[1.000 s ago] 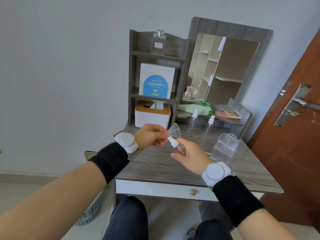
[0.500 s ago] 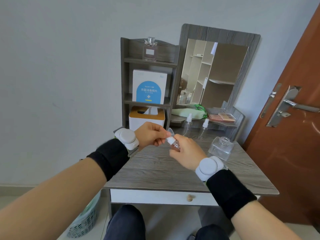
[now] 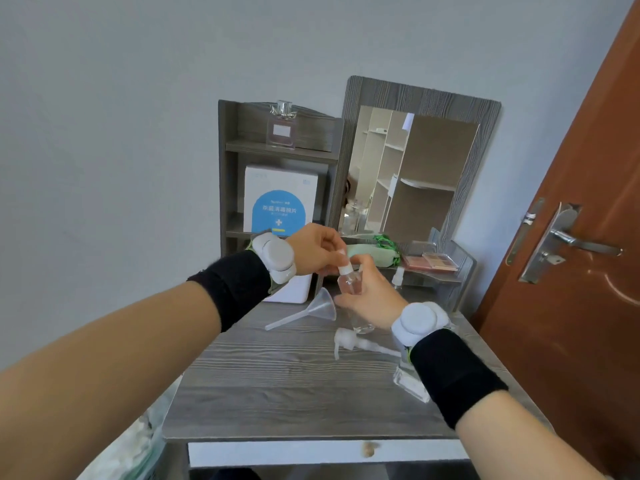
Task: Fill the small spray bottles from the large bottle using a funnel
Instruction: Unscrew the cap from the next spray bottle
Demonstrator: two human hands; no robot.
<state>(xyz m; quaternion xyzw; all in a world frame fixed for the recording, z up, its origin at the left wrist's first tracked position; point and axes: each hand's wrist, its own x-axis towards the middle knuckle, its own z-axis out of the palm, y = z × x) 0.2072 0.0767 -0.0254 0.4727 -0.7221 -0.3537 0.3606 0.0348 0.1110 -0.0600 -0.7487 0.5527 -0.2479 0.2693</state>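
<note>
My right hand (image 3: 372,299) grips a small clear spray bottle (image 3: 349,284) above the table, upright. My left hand (image 3: 317,249) pinches its white spray cap (image 3: 344,270) from above. A clear plastic funnel (image 3: 311,308) lies on its side on the grey table (image 3: 277,382), just left of my right hand. A white pump head (image 3: 349,341) lies below it. The large clear bottle (image 3: 410,384) stands at the right, mostly hidden behind my right wrist. Another small spray bottle (image 3: 398,277) stands at the back.
A grey shelf unit (image 3: 228,188) with a blue-and-white box (image 3: 280,202) and a perfume bottle (image 3: 282,128) stands at the back, beside a mirror (image 3: 412,174). A brown door (image 3: 581,237) closes the right side. The table's front edge has a white drawer (image 3: 311,452).
Both hands keep their hold on the small bottle and its cap. The view has shifted, and the hands sit higher over the table, uncovering the funnel and pump head lying there.
</note>
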